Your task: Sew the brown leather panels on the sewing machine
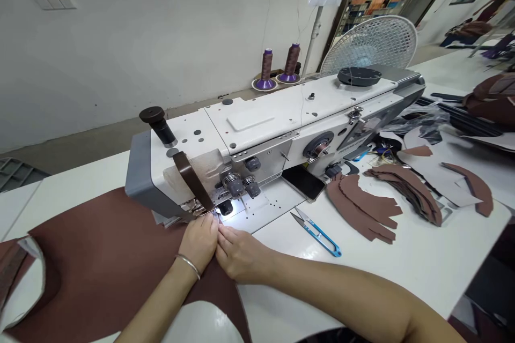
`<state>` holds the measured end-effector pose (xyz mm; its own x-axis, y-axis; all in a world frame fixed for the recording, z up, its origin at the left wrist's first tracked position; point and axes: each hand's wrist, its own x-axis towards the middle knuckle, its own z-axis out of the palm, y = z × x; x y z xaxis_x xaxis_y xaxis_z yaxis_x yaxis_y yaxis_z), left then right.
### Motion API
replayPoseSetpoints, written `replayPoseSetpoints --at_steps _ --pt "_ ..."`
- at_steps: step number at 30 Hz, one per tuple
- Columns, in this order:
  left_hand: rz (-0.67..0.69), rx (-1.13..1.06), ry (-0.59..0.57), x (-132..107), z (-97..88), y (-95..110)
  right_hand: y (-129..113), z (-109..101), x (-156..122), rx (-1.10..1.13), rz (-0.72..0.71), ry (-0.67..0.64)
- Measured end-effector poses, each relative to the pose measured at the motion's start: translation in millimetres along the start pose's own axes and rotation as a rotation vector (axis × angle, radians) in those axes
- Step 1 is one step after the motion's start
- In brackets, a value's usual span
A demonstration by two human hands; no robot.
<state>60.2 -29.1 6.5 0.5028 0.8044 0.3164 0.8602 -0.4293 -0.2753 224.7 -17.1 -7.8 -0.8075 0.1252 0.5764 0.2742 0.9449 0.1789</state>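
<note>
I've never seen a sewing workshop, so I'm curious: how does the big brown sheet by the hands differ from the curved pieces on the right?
The sheet is one large expanse, while the curved pieces are far smaller arcs. The sheet lies spread out singly, while the curved pieces lie piled in layers. The left hand and right hand rest at the sheet, while the curved pieces lie away from them. Both are reddish brown.

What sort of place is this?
It looks like a workshop stitching leather goods: an industrial sewing machine, cones of thread behind it, and stacks of cut brown pieces on the white bench.
</note>
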Motion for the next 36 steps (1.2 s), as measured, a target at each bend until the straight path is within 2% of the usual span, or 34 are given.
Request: replayPoseSetpoints --at_steps 5,9,11,18,24,33,36 --pt "-0.036 0.111 0.080 -6 -8.6 -9 -4 -10 -2 -0.033 -0.011 0.079" --pt "0.130 0.095 0.216 -8 -4.8 -23 -7 -11 -2 -0.063 -0.026 0.107" --pt "0.188 0.075 0.246 -6 -1.0 -25 -7 -10 0 -0.074 -0.021 0.110" --pt "0.168 0.060 0.136 -7 9.5 -22 -14 -12 3 -0.092 -0.034 0.087" --pt "0.068 -0.030 -0.082 -13 20.9 -29 -24 -14 3 -0.099 -0.075 0.082" --pt "0.150 -0.016 -0.081 -10 20.5 -44 -25 -8 11 -0.155 -0.099 0.020" --pt "0.131 -0.035 -0.144 -8 18.8 -46 -24 -3 13 -0.147 -0.109 -0.014"
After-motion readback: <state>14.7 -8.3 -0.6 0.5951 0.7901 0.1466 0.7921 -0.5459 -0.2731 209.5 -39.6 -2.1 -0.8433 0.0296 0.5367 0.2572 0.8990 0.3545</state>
